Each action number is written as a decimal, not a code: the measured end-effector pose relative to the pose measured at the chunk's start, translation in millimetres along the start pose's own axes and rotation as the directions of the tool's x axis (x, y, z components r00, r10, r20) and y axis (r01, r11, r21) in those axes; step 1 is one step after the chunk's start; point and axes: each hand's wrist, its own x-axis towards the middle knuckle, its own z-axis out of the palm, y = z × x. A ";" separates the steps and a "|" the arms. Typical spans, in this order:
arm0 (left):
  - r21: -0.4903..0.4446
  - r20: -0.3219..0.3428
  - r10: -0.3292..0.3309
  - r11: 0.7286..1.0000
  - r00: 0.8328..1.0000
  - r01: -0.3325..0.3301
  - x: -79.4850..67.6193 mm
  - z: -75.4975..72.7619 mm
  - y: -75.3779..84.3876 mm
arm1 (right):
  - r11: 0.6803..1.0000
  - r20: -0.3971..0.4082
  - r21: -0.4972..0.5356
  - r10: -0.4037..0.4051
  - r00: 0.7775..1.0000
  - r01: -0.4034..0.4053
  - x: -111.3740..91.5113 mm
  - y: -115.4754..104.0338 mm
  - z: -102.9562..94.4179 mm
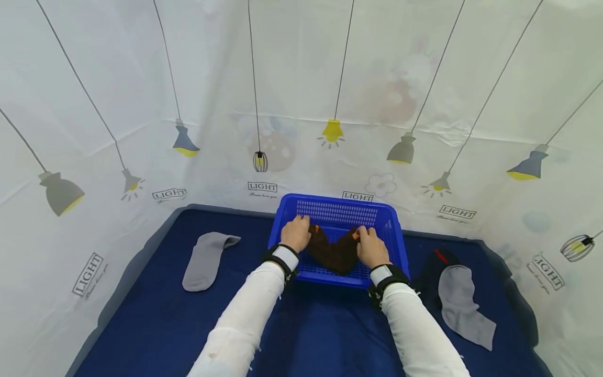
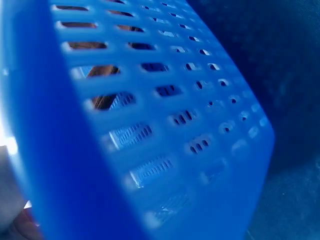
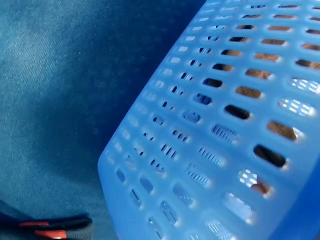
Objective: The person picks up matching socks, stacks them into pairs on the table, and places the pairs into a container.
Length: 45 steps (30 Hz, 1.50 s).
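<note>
A brown sock (image 1: 333, 255) with orange patches near both ends sags in a U inside the blue plastic basket (image 1: 400, 246). One end is pinched by my left hand (image 1: 297, 233), over the basket's left side. At the other end, my right hand (image 1: 372, 248) grips the sock by its orange patch. Both wrist views are mostly filled by the slotted basket wall (image 2: 165, 115), and brown shows through slots in the right wrist view's basket side (image 3: 200, 130).
A grey sock (image 1: 204, 262) lies flat left of the basket. To the right, another grey sock (image 1: 464, 303) overlaps a black sock (image 1: 431, 277) with a red stripe. The dark blue cloth (image 1: 151, 314) meets a white lamp-print curtain (image 1: 301, 63) behind the basket.
</note>
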 end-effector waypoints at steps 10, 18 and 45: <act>-0.015 0.099 -0.073 0.997 0.992 0.075 -3.7 0.3 -5.4 | 0.997 0.085 -0.031 0.067 0.994 -0.064 -4.8 5.8 -3.7; 0.015 0.226 -0.083 0.997 0.970 0.082 -14.8 -3.6 -6.4 | 0.988 0.228 -0.091 0.142 0.963 -0.124 -13.6 7.7 -3.6; -0.022 -0.392 0.293 0.945 0.872 -0.328 -149.1 -19.3 -25.5 | 0.946 -0.344 0.003 -0.304 0.888 0.325 -114.8 -28.8 -23.4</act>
